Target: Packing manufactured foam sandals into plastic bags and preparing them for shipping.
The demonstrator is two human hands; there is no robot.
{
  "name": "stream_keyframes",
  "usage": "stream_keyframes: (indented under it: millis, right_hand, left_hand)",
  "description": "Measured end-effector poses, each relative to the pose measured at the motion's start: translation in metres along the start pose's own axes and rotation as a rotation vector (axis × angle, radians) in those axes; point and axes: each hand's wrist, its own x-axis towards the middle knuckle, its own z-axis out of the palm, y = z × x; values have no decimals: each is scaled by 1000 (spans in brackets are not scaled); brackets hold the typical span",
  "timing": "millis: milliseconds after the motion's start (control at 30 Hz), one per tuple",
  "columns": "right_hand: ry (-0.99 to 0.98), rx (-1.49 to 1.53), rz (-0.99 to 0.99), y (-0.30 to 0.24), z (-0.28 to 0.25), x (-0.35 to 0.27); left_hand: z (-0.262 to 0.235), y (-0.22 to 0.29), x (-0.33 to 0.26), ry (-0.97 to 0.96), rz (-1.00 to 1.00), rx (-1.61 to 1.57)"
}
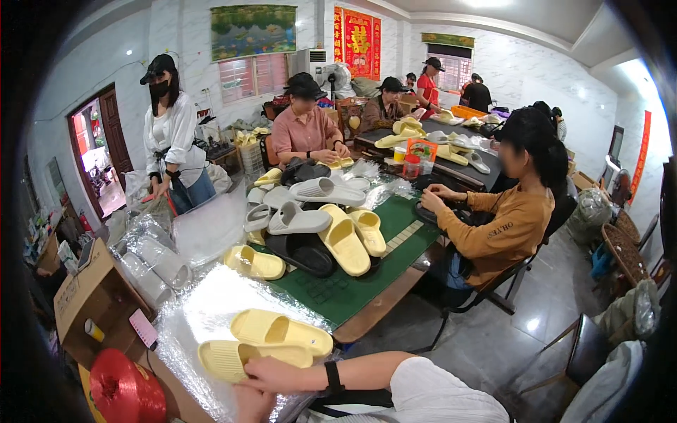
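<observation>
Two pale yellow slide slippers lie side by side on clear plastic bags at the near end of the table. My right hand (276, 374), with a dark band at the wrist, is closed on the near slipper (220, 358), by its strap opening. The far slipper (271, 328) rests just behind it. My left hand (252, 403) is close under the right one, low in the picture; its fingers are mostly hidden. Beneath the slippers spread shiny clear plastic bags (211, 303).
Ahead is a heap of grey, black and yellow slippers (303, 218) on a green mat (395, 218). At left stand a cardboard box (92, 289), a pink phone-like device (143, 328) and a red twine roll (127, 388). A seated co-worker (508, 218) is at right; several others work farther back.
</observation>
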Motion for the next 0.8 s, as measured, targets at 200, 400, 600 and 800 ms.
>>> stream_keyframes:
  millis: [200,400,600,800]
  right_hand:
    - [-38,289,135,0,26,16]
    - [82,329,172,5,16,17]
    - [232,275,235,22,-12,29]
    - [151,149,309,50,6,38]
  left_hand:
    - [17,-21,10,69,58,87]
    - [10,-23,-1,110,126,180]
    - [-1,5,-1,107,114,447]
    - [-2,11,2,52,72,449]
